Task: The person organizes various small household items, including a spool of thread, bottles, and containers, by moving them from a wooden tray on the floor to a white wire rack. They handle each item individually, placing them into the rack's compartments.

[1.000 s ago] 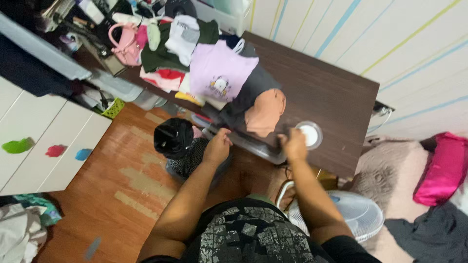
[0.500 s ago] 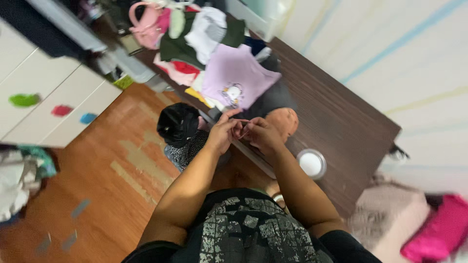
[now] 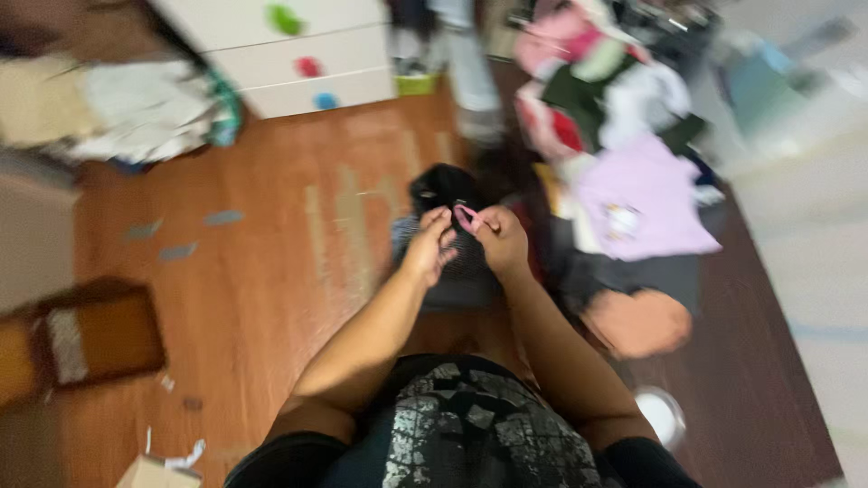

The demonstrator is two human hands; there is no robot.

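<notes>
While the head camera's picture is smeared with blur, it shows both hands raised together in front of the body, above the wooden floor (image 3: pixel 271 271) and a black bag (image 3: pixel 443 188) in a bin beside the desk (image 3: pixel 750 361). The left hand (image 3: pixel 432 246) and the right hand (image 3: pixel 502 239) meet at a small pink band (image 3: pixel 466 217), each pinching one side of it with the fingers drawn in; the band hangs in the air between them, touching nothing else. It looks like a stretching or untwisting step, about midway. The next move would call for a steady pinch on both sides, since the band is thin and could slip. Clothes, a purple shirt (image 3: pixel 642 203) among them, lie heaped on the desk
</notes>
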